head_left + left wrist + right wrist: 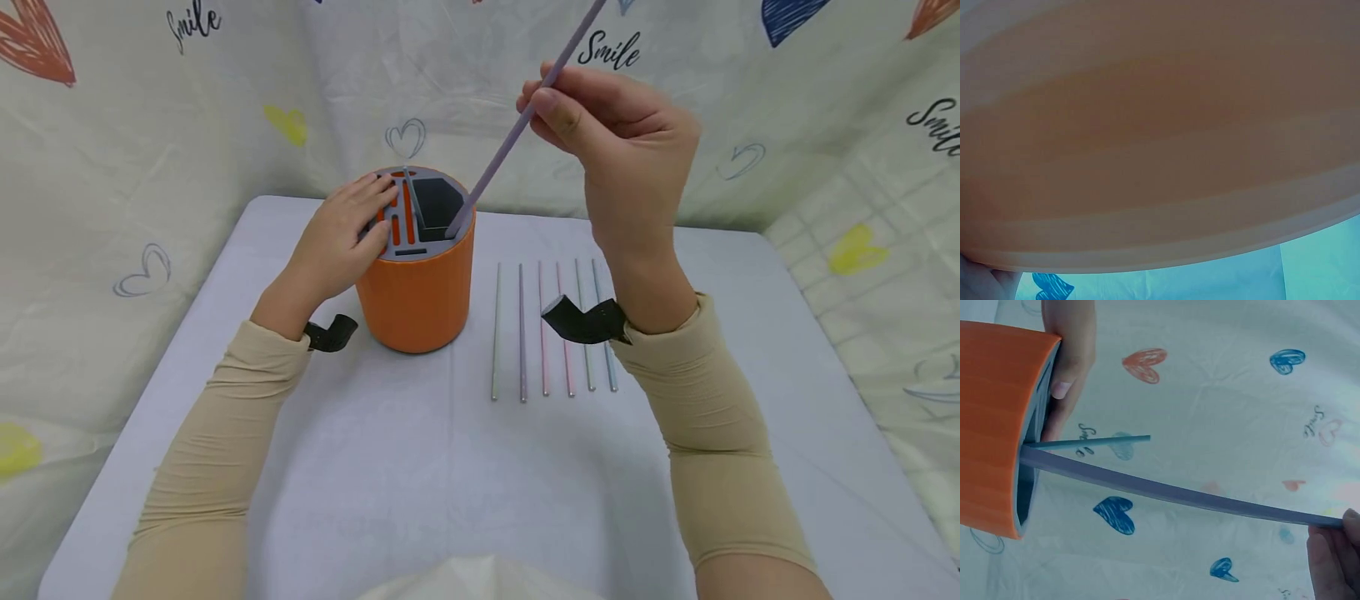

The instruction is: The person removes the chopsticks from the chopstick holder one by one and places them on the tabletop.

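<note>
My right hand (622, 133) pinches a long purple stick (497, 160) between thumb and fingers, high above the table. The stick slants down to the left, its lower end inside the rim of an orange round holder (416, 304) with a grey slotted top. My left hand (348, 225) rests on the left side of that top, fingers spread over the slots. A thin blue stick (1097, 442) stands in the holder beside the purple one in the right wrist view. The holder's wall (1160, 137) fills most of the left wrist view.
Several thin pastel sticks (522, 333) lie side by side on the white table (375, 483), right of the holder. Behind the table hangs a pale cloth (465, 100) printed with hearts and words. Black straps (592, 321) sit at both wrists.
</note>
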`<state>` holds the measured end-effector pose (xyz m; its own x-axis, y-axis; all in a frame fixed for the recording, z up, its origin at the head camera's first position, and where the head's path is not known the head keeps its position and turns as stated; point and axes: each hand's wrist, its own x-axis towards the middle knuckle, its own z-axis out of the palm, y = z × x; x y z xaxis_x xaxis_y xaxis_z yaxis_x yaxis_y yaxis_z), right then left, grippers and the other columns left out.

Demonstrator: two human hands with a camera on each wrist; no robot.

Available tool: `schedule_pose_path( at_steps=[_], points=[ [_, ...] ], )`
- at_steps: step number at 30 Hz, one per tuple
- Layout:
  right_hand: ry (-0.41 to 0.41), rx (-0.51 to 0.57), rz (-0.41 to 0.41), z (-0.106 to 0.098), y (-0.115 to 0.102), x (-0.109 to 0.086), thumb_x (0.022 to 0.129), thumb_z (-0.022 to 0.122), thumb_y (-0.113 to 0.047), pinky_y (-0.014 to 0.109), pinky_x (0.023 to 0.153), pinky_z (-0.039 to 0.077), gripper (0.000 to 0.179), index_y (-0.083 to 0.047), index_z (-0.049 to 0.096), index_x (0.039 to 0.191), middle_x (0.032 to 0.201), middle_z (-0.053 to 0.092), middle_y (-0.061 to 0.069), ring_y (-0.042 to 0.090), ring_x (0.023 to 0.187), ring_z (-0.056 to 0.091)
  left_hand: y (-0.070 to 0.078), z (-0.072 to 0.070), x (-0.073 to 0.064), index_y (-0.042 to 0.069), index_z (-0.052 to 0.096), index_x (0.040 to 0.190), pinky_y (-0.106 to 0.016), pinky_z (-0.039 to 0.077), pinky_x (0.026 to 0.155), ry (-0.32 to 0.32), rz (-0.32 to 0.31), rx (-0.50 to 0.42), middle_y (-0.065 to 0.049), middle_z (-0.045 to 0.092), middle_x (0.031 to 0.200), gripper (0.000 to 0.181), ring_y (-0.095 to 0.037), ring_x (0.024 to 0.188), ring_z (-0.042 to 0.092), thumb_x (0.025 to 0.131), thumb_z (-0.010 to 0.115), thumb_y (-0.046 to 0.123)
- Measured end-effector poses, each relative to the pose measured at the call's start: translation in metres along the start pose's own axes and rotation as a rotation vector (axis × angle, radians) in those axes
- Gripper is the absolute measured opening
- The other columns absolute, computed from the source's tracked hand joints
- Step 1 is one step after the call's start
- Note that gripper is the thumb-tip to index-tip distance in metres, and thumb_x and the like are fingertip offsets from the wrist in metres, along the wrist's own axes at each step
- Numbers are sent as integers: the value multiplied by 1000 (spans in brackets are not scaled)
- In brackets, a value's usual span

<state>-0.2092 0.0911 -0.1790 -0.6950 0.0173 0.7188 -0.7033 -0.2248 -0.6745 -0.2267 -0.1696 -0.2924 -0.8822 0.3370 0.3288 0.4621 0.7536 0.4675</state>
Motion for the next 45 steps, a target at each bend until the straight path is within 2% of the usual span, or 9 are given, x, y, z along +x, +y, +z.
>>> schedule_pose_path(
  at_steps=[3, 8, 10, 12, 17, 20, 27, 38, 45],
  points=[
    [43, 26, 27, -8, -11, -1, 74, 72, 6, 39, 74, 57, 19, 15, 68, 89, 80, 69, 21, 36, 80, 68, 0, 0, 0, 8, 40, 141, -36, 13, 118, -1, 2, -1, -5, 32, 150, 49, -20, 142, 21, 95, 35, 25],
    [173, 103, 129, -25, -21, 1, 67, 76, 7, 40, 72, 56, 25, 19, 67, 87, 76, 67, 26, 37, 73, 68, 0, 0, 0, 8, 40, 141, -36, 13, 118, 1, 4, -3, -5, 33, 150, 49, -20, 142, 21, 95, 35, 25],
    [180, 129, 178, -35, -20, 3, 65, 77, 9, 41, 71, 56, 26, 19, 66, 87, 76, 67, 26, 36, 71, 68, -1, 0, 0, 8, 40, 141, -36, 13, 118, 1, 1, -7, -5, 33, 149, 49, -20, 142, 21, 95, 35, 25],
    [148, 124, 258, -47, -16, 4, 65, 76, 9, 40, 70, 56, 27, 19, 66, 88, 76, 68, 24, 34, 70, 68, -1, 0, -1, 8, 40, 141, -36, 13, 118, 3, -3, -11, -5, 33, 149, 49, -20, 142, 21, 95, 34, 25],
    [4, 32, 580, -79, 3, 6, 67, 77, 5, 36, 70, 56, 24, 12, 70, 88, 77, 71, 17, 27, 71, 70, 0, -2, -2, 8, 40, 141, -36, 13, 118, 7, -9, -12, -5, 34, 149, 49, -20, 142, 21, 95, 34, 25],
    [-64, 40, 737, -103, 16, 6, 71, 73, 6, 34, 70, 56, 18, 11, 70, 88, 79, 71, 17, 26, 73, 71, 0, -2, -1, 7, 40, 141, -36, 13, 118, 8, -2, -11, -6, 34, 149, 49, -20, 142, 21, 95, 34, 25],
    [-98, 100, 1021, -156, 40, -1, 81, 63, 7, 29, 72, 56, 13, 6, 71, 91, 85, 72, 15, 24, 79, 71, 1, 1, 2, 7, 41, 140, -35, 13, 118, 8, 11, -11, -6, 35, 149, 48, -19, 142, 22, 95, 35, 25],
    [-129, -57, 1228, -219, 81, -12, 85, 62, -3, 25, 74, 57, 14, -4, 74, 92, 89, 73, 9, 17, 82, 70, 0, 0, 1, 7, 42, 140, -35, 14, 118, 15, 11, -11, -7, 35, 148, 48, -20, 141, 22, 95, 35, 24],
    [-142, -200, 1307, -242, 107, -22, 85, 64, -7, 24, 74, 57, 12, -9, 75, 87, 86, 73, 5, 15, 82, 70, -2, 2, 2, 8, 42, 140, -35, 14, 118, 18, 6, 0, -5, 35, 148, 48, -18, 141, 22, 95, 34, 25]
  ],
)
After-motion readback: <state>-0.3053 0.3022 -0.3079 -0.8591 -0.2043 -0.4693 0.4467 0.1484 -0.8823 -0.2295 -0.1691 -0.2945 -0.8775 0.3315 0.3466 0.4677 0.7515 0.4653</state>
